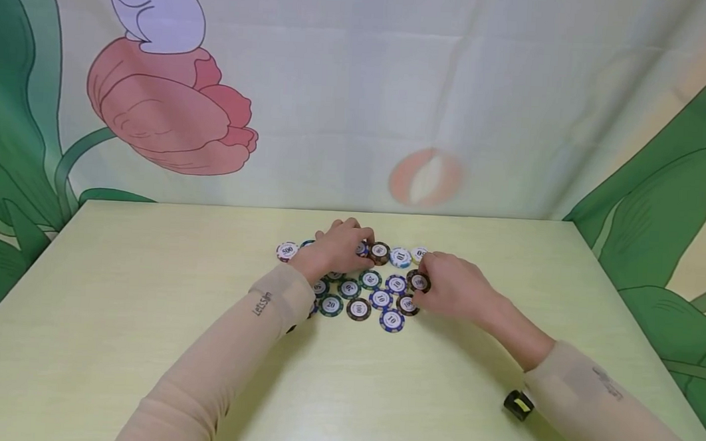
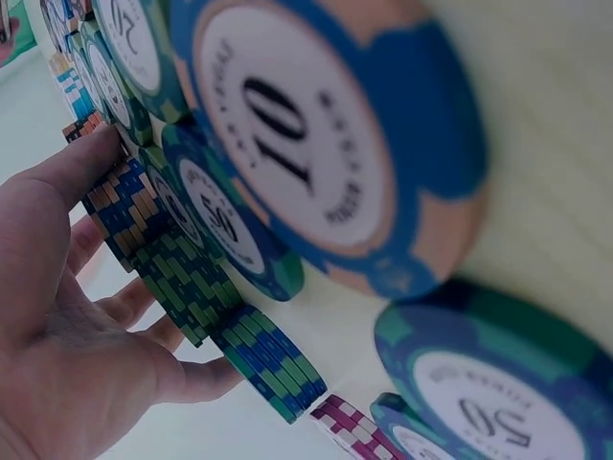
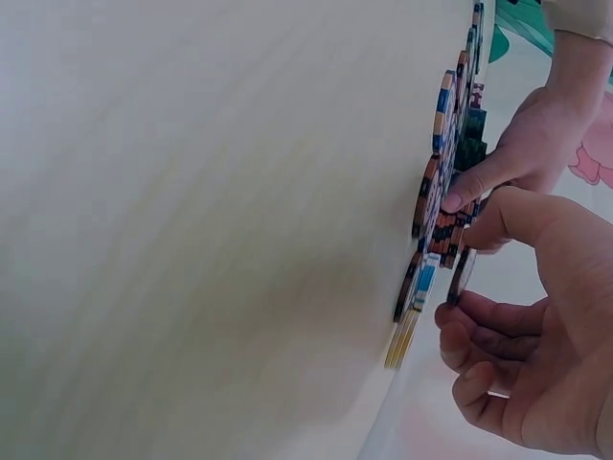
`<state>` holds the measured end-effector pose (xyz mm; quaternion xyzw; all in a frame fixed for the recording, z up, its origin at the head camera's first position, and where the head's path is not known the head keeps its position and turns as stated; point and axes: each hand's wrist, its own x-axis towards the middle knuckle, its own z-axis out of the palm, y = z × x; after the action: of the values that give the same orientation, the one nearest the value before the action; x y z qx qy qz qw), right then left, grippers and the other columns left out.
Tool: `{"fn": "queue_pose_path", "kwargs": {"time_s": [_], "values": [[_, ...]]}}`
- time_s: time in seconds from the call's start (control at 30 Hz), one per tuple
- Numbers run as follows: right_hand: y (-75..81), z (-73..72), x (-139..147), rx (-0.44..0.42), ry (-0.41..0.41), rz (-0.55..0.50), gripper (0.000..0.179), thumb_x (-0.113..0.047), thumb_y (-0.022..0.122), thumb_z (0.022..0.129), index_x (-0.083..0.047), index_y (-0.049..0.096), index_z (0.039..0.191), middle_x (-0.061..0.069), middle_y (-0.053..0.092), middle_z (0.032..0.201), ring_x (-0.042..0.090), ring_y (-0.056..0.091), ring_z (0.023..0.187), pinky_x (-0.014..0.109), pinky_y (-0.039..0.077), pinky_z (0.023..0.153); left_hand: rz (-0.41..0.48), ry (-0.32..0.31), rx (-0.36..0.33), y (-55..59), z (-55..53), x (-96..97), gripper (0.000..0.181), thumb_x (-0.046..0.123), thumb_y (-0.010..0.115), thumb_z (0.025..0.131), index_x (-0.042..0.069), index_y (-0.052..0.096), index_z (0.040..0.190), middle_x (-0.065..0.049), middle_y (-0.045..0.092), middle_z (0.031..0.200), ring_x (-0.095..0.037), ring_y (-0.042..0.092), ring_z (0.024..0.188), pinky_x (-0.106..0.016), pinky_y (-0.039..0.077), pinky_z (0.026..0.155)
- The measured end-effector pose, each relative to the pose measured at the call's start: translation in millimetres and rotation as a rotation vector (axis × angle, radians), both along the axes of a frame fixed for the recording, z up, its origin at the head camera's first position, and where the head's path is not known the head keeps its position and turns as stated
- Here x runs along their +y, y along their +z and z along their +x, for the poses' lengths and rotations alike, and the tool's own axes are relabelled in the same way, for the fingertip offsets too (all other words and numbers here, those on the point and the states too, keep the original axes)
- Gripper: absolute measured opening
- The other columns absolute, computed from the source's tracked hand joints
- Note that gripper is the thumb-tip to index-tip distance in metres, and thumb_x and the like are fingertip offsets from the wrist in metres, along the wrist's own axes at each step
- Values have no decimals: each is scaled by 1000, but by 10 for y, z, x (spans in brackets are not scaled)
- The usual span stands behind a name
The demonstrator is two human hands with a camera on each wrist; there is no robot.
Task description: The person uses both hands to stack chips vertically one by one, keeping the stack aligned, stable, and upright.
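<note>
My right hand [image 1: 460,286] pinches a dark brown poker chip [image 3: 462,276] between thumb and fingertips, tilted above the loose chips. My left hand [image 1: 339,248] reaches over the back row of chip stacks, thumb at the front and fingers curled behind. Its thumb lies by a blue chip stack [image 2: 129,211]; the other fingers rest along a green stack [image 2: 187,283] and a blue-green stack [image 2: 270,364]. A brown stack [image 1: 379,252], a light blue stack [image 1: 400,257] and a yellow stack [image 1: 420,254] stand to its right. The left forearm hides part of the row.
In front of the row lie several loose chips, including a green 20 chip [image 1: 331,305], a brown 100 chip [image 1: 358,309] and a blue 10 chip [image 1: 392,320]. A white-and-maroon 500 stack [image 1: 288,251] ends the row at left. A small black object [image 1: 519,405] sits by the right sleeve.
</note>
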<state>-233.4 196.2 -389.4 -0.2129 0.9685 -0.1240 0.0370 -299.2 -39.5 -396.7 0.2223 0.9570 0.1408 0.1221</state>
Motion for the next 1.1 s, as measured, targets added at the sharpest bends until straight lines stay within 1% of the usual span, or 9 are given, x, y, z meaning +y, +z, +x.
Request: {"fn": "queue_pose_path", "kwargs": {"time_s": [0.27, 0.4, 0.53, 0.67, 0.87, 1.1], "values": [[19, -97, -194, 77, 34, 11, 29, -25, 75, 82, -6, 65, 101, 1, 60, 88, 17, 55, 74, 34, 49, 61, 2, 5, 2, 1, -17, 6, 44, 38, 70, 99, 21, 59, 138, -12, 45, 147, -36, 39, 134, -70, 33, 104], [7, -171, -295, 95, 43, 32, 31, -26, 74, 83, -5, 65, 103, 2, 60, 90, 17, 56, 75, 34, 50, 61, -12, 12, 8, -6, -28, -5, 43, 39, 69, 99, 22, 59, 137, -12, 44, 148, -36, 39, 135, -70, 34, 104], [-8, -233, -377, 104, 51, 40, 29, -25, 73, 83, -4, 65, 102, 2, 59, 88, 18, 55, 74, 34, 49, 61, -20, 10, 9, -10, -34, -14, 43, 39, 69, 99, 22, 58, 137, -12, 45, 147, -35, 39, 134, -70, 34, 103], [-41, -274, -435, 120, 44, 48, 27, -26, 72, 86, -5, 66, 101, 2, 58, 88, 18, 55, 73, 34, 49, 60, -24, 1, 5, -10, -32, -11, 44, 40, 69, 99, 22, 58, 137, -12, 45, 146, -34, 40, 132, -69, 36, 102], [-94, -334, -483, 168, 31, 46, 26, -25, 71, 87, -5, 68, 102, 3, 59, 87, 19, 56, 74, 36, 51, 60, -35, 8, 14, -31, -28, 2, 43, 40, 69, 99, 24, 58, 138, -12, 45, 146, -34, 41, 131, -68, 38, 100], [-132, -389, -509, 176, 18, 54, 26, -24, 73, 87, -5, 70, 105, 5, 61, 90, 20, 58, 78, 38, 52, 63, -28, 11, 14, -26, -26, 8, 42, 40, 69, 99, 24, 59, 136, -12, 46, 144, -33, 42, 129, -67, 38, 100]]}}
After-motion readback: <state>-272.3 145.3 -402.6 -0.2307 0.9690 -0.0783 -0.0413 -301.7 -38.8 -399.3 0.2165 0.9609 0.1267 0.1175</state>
